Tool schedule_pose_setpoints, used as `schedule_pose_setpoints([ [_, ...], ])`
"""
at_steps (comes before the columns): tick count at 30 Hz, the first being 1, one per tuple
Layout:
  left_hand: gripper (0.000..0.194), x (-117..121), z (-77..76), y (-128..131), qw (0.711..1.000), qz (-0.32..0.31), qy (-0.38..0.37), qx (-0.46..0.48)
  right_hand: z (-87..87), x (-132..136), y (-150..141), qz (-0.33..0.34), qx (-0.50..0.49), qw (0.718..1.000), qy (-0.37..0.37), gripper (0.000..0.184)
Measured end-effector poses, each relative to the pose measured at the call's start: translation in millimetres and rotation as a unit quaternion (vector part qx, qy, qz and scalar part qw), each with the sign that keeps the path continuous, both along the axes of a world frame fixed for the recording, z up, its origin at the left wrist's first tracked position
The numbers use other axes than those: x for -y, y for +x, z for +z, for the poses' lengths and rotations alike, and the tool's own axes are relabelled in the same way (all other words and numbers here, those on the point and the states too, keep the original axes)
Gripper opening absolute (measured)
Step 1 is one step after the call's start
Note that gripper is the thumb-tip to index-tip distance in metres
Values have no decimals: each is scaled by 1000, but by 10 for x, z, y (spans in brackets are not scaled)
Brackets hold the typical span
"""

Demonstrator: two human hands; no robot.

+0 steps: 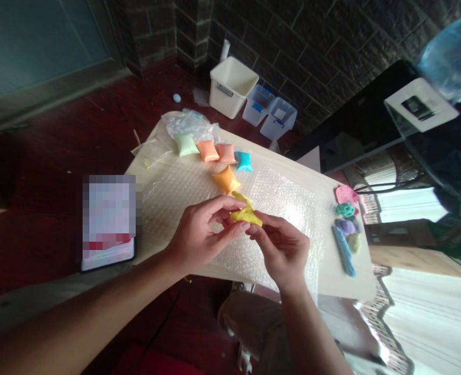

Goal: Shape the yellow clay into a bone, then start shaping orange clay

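Observation:
A lump of yellow modelling clay [246, 214] is pinched between both hands above the bubble wrap [269, 187]. It has a narrow piece sticking up and a wider body stretched sideways. My left hand [205, 226] is closed on its left side, thumb along the lower edge. My right hand [283, 245] grips its right end between thumb and fingers. Just beyond lies an orange-yellow clay packet [227, 179]. Farther back sit a pale green packet [186, 145], an orange packet [207, 151], a salmon packet [227, 153] and a bright blue packet [244, 161].
Shaped clay pieces lie at the table's right end: pink [346, 194], green [345, 209], purple [345, 226] and a blue twisted strip [344, 251]. A tablet [109, 224] with a blurred screen stands at left. Clear plastic bags [187, 124] rest at the far edge; bins [232, 86] stand beyond.

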State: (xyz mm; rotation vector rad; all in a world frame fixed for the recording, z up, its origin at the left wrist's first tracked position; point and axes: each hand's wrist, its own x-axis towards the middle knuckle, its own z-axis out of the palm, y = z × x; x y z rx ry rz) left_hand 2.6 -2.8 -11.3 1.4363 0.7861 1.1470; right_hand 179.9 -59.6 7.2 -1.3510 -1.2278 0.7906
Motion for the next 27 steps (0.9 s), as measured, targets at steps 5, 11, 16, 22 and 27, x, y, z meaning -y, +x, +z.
schedule_pose_setpoints([
  [5, 30, 1, 6, -4, 1000, -8, 2, -17, 24, 6, -2, 13, -5, 1000, 3, 23],
  [11, 26, 2, 28, 10, 999, 0, 29, -34, 68, -25, -8, 20, -52, 998, -10, 22],
  [16, 23, 6, 22, 6, 995, 15, 75, -64, 67, -61, -34, 5, -93, 995, -35, 9],
  [22, 26, -1, -8, 7, 999, 15, 23, -41, 72, -56, -46, 0, -96, 995, -28, 23],
  [27, 25, -6, 3, 2, 999, 22, 29, -39, 40, -28, -32, -24, -36, 999, -5, 13],
])
